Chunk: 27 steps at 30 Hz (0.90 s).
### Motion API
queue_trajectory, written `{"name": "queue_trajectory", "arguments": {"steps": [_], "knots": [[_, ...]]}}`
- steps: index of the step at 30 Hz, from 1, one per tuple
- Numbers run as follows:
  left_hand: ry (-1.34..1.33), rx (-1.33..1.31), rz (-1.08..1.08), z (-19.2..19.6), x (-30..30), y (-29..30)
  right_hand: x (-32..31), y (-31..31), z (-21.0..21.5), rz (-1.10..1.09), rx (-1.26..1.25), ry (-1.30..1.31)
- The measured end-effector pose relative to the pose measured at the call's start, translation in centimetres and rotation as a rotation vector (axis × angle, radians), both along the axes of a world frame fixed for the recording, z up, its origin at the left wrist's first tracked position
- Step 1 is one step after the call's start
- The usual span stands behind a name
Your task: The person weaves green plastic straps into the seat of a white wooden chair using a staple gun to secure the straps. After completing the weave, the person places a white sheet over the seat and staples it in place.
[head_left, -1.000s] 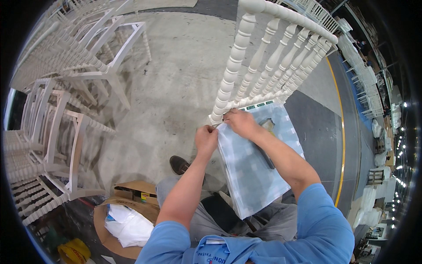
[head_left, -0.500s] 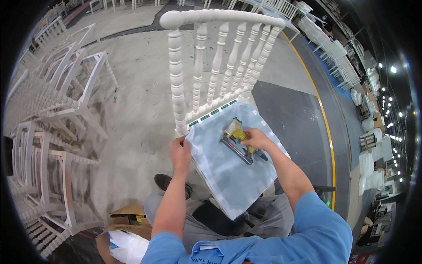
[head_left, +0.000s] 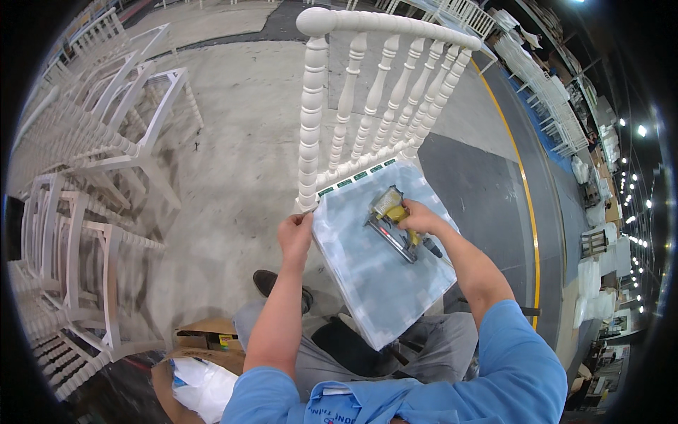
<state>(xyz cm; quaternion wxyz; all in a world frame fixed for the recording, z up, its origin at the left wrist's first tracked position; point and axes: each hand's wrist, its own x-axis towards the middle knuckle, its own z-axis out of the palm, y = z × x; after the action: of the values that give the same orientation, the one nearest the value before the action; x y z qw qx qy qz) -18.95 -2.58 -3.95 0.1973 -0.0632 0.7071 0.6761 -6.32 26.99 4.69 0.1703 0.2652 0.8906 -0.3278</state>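
Note:
A white chair (head_left: pixel 367 92) with turned spindles in its back stands in front of me. Its seat is covered by a pale blue-white sheet (head_left: pixel 367 272). My left hand (head_left: pixel 295 237) pinches the sheet's near-left corner against the chair's rear post. My right hand (head_left: pixel 418 218) grips a yellow and black staple gun (head_left: pixel 390 222) that rests on the sheet near the back rail, its nose pointing toward the spindles. Small green marks line the seat's back edge.
Stacks of white chair frames (head_left: pixel 85 198) crowd the left side on the concrete floor. A cardboard box (head_left: pixel 205 332) with white plastic wrap (head_left: pixel 201 385) lies by my left leg. More white chairs line the far right beyond a yellow floor line (head_left: pixel 526 205).
My right hand left the sheet's corner and picked up the staple gun, which now rests on the seat. The view shifted, so the chair back appears more upright. My left hand still holds the corner.

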Motion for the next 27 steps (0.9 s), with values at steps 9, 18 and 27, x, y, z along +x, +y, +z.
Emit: {"name": "queue_trajectory", "arguments": {"steps": [9, 18, 27], "knots": [[0.144, -0.2, -0.004, 0.4, 0.7, 0.2, -1.0, -2.0, 3.2, -0.041, -0.279, -0.068], [0.135, -0.204, 0.082, -0.6, 1.0, 0.9, -4.1, -7.3, 7.3, 0.071, -0.493, 0.075], [-0.453, 0.302, -0.051, -2.5, -0.5, -0.2, -8.3, -10.7, 4.5, 0.428, -0.286, 0.136]]}}
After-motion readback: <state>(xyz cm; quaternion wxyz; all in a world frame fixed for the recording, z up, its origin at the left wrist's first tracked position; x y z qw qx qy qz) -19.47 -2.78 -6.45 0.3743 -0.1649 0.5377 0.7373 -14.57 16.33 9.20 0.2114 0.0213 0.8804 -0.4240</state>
